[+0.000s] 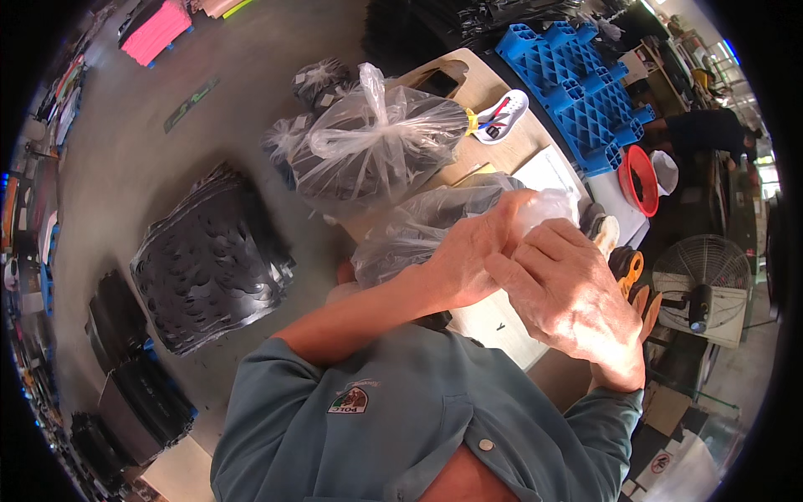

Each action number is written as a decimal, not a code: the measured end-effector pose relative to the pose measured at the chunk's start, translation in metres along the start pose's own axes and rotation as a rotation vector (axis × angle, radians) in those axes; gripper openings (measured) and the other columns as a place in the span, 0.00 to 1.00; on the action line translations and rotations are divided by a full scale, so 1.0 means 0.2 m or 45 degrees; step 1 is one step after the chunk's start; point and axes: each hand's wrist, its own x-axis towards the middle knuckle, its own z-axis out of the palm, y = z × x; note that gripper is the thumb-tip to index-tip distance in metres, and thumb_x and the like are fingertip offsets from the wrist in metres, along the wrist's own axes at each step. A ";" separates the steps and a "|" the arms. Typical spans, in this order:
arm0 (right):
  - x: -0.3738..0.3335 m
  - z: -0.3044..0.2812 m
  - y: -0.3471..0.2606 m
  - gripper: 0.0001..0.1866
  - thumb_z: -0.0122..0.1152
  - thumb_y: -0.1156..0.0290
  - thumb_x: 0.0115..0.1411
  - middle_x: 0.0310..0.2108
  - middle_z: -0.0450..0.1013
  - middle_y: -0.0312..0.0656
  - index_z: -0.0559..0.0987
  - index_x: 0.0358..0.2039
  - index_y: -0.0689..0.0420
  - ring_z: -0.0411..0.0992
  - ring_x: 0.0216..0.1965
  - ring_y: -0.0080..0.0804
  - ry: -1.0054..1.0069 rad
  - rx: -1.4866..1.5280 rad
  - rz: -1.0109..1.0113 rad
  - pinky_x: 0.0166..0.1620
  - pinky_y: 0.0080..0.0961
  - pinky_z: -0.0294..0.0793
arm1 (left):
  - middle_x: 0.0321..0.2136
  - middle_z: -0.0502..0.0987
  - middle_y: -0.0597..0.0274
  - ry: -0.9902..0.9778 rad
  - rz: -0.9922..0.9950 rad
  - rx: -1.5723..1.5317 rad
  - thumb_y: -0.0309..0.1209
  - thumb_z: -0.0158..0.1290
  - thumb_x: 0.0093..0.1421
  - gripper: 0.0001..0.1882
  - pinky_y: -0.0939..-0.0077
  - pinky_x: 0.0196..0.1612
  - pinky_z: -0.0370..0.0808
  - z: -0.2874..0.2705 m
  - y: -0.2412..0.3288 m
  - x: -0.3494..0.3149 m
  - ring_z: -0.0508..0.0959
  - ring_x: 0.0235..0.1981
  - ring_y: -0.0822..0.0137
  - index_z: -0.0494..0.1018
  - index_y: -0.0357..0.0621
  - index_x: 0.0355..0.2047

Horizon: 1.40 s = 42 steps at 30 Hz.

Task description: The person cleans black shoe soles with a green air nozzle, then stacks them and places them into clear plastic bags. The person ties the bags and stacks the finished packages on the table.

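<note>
My left hand (478, 249) and my right hand (562, 289) are close together in front of my chest, over the table. Both are closed on the bunched, whitish top of a clear plastic bag (548, 206). The bag's body (418, 222) seems to lie left of my hands, with dark contents showing through. My fingers partly cover the gathered plastic, so its exact shape is hidden. Beyond it sits a larger clear bag (381, 146), knotted at the top and filled with something dark.
A white tray (502, 121) with pens rests on the wooden table (468, 71). Behind stands a blue plastic pallet (577, 92). To the right are a red basket (640, 180), orange-handled tools (631, 274), a fan (701, 284) and another person (707, 134). Stacked black sheets (213, 259) lie on the left floor.
</note>
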 end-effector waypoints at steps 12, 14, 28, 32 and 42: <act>0.06 -0.04 0.12 0.27 0.74 0.80 0.47 0.44 0.78 0.50 0.80 0.50 0.60 0.77 0.49 0.52 0.368 0.249 0.098 0.53 0.45 0.79 | 0.46 0.78 0.58 -0.019 0.222 -0.233 0.27 0.53 0.69 0.11 0.67 0.51 0.75 0.03 0.01 0.05 0.78 0.48 0.62 0.74 0.37 0.50; 0.00 -0.07 0.21 0.31 0.76 0.82 0.47 0.46 0.78 0.50 0.80 0.54 0.60 0.78 0.48 0.53 0.393 0.466 0.219 0.51 0.44 0.79 | 0.42 0.77 0.61 -0.040 -0.304 -1.018 0.28 0.50 0.73 0.09 0.72 0.49 0.72 0.04 0.01 0.04 0.75 0.44 0.68 0.75 0.37 0.47; -0.19 0.21 0.22 0.14 0.75 0.84 0.50 0.34 0.81 0.42 0.85 0.39 0.61 0.82 0.35 0.35 0.326 0.963 0.312 0.41 0.31 0.80 | 0.39 0.83 0.62 -0.138 -0.067 -0.281 0.30 0.55 0.70 0.08 0.70 0.40 0.76 -0.10 -0.01 0.00 0.80 0.37 0.67 0.82 0.39 0.41; -0.14 0.38 0.33 0.16 0.61 0.73 0.69 0.47 0.81 0.51 0.80 0.55 0.65 0.79 0.48 0.41 0.498 1.278 0.428 0.54 0.36 0.76 | 0.37 0.80 0.53 -0.143 0.187 0.362 0.22 0.58 0.57 0.08 0.57 0.42 0.79 -0.04 -0.01 -0.04 0.82 0.39 0.49 0.80 0.41 0.38; -0.08 0.56 0.39 0.32 0.49 0.44 0.76 0.31 0.79 0.39 0.84 0.41 0.64 0.75 0.35 0.26 0.134 1.430 0.912 0.43 0.28 0.76 | 0.41 0.77 0.56 0.287 0.581 0.657 0.23 0.63 0.51 0.10 0.60 0.42 0.80 -0.07 -0.12 0.02 0.81 0.41 0.54 0.77 0.40 0.35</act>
